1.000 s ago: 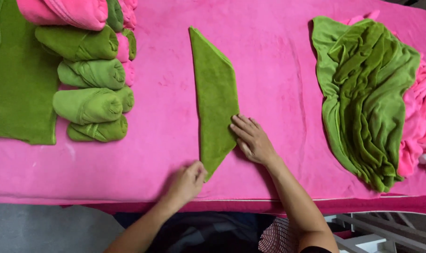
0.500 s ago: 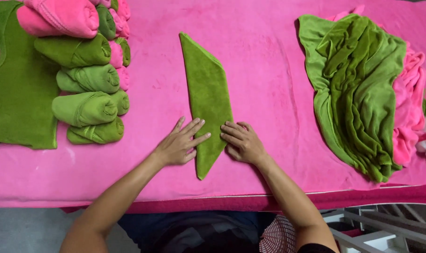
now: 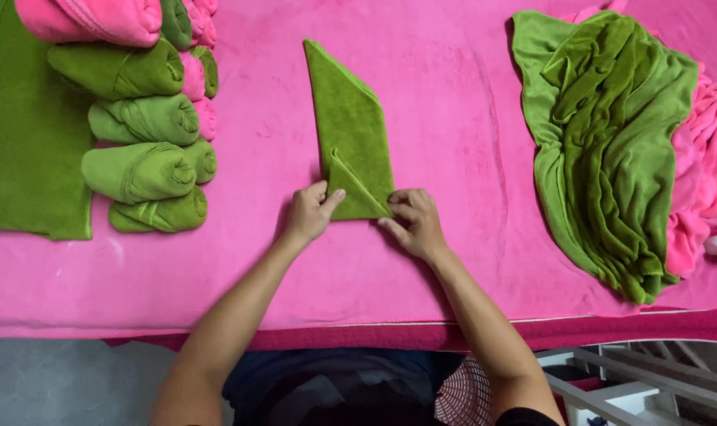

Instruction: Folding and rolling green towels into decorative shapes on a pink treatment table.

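One head-worn camera looks steeply down from just above the person, close over the near edge of the pink-covered worktop, facing away across it.

table: pink cloth cover, fills most of view | floor: grey, bottom left | frame: white bars, bottom right | light: even

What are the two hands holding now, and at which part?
Both the left hand and right hand pinch the green towel at its folded near end, one at each corner.
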